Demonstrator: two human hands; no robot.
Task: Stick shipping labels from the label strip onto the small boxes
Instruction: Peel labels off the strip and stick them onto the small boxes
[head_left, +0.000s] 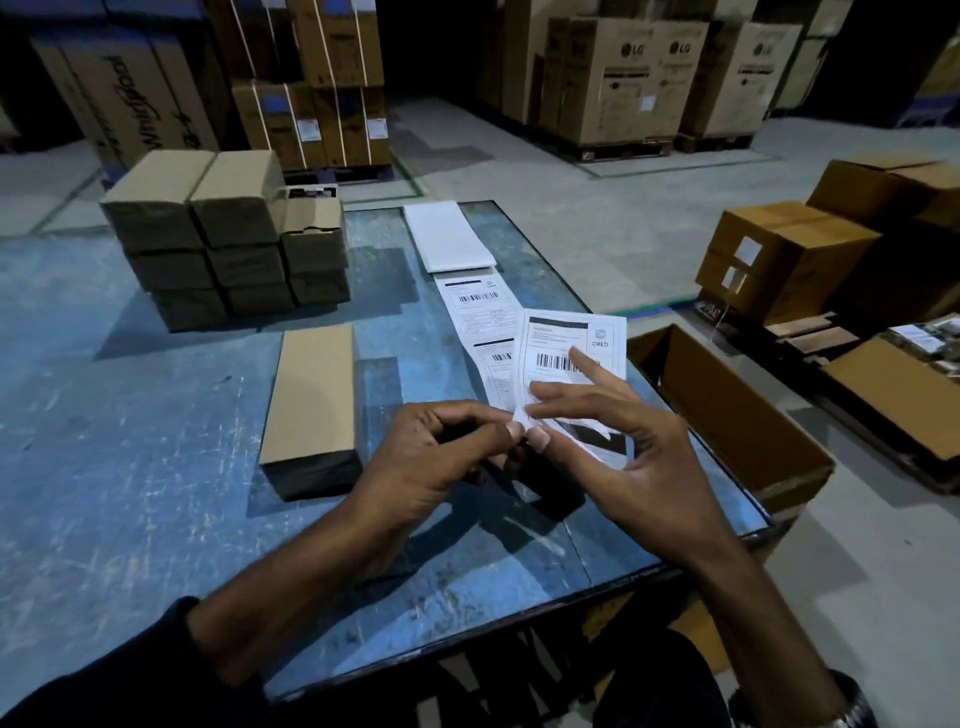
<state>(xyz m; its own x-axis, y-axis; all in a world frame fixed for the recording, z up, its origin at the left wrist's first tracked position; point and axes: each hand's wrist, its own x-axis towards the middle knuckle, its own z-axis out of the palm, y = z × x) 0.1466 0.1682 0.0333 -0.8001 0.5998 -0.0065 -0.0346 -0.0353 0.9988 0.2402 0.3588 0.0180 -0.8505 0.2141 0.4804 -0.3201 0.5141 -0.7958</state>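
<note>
A white shipping label (566, 345) with a barcode is lifted above the blue table (130, 467). My left hand (436, 457) pinches its lower corner between thumb and fingers. My right hand (623, 441) pinches the same corner with its thumb, its other fingers spread over the label's face. The label strip (475, 306) runs along the table behind, showing two more printed labels and blank backing at its far end. A single long brown small box (311, 400) lies flat to the left of my hands. A stack of several small boxes (223, 239) stands at the table's far left.
An open brown carton (727, 415) stands on the floor against the table's right edge. More cartons (789, 260) lie further right. Large appliance boxes (649, 78) on pallets line the back of the warehouse floor.
</note>
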